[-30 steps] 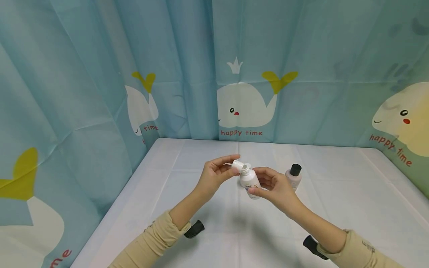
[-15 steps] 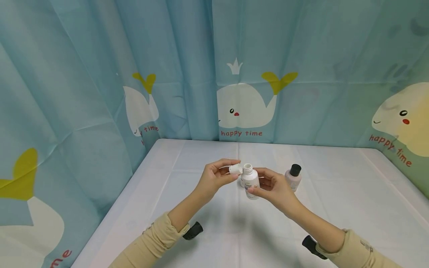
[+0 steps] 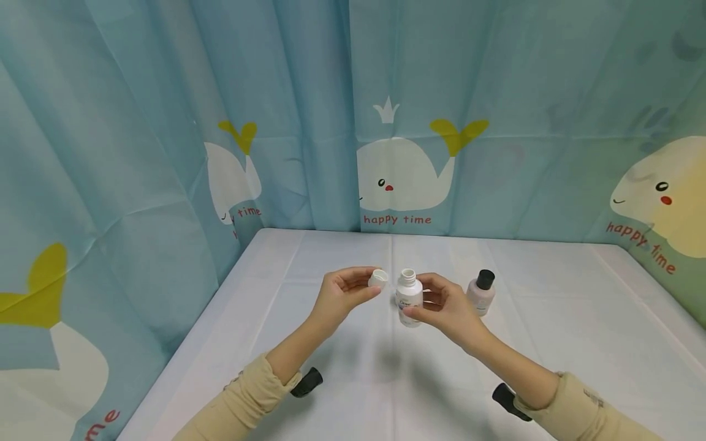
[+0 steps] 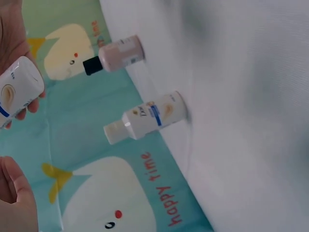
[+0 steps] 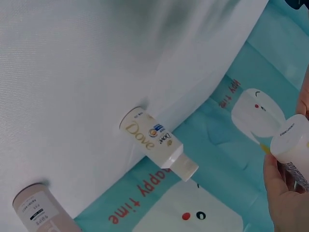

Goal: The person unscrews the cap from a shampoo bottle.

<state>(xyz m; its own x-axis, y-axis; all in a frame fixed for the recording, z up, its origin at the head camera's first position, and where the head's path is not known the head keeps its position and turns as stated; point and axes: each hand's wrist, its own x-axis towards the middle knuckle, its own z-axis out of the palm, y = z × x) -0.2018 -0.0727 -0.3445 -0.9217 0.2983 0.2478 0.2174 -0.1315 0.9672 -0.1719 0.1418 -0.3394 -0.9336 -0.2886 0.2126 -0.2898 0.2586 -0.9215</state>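
Since 0.5 s ago the left hand (image 3: 344,291) has drawn the white cap (image 3: 377,278) away to the left, so it now sits clear of the bottle's neck instead of just beside it; the bottle has hardly shifted.

On the left, that hand pinches the cap between thumb and fingertips, its hollow side turned toward the camera. Just right of it, the right hand (image 3: 447,303) is wrapped round the small white bottle (image 3: 409,296), held upright above the white table (image 3: 551,343) with its threaded mouth bare. Behind this bottle a second white bottle (image 4: 147,117) stands on the table, seen only in the wrist views. Further right stands a pink bottle with a black cap (image 3: 482,293), near the right hand but not touching it.

By my reading, the uncapping is done: cap and bottle are fully apart, 1 in each hand. The 2 standing bottles are capped.

There is open cloth on both sides and in front of the hands. The whale-print curtain (image 3: 165,153) closes in the left, far and right edges.
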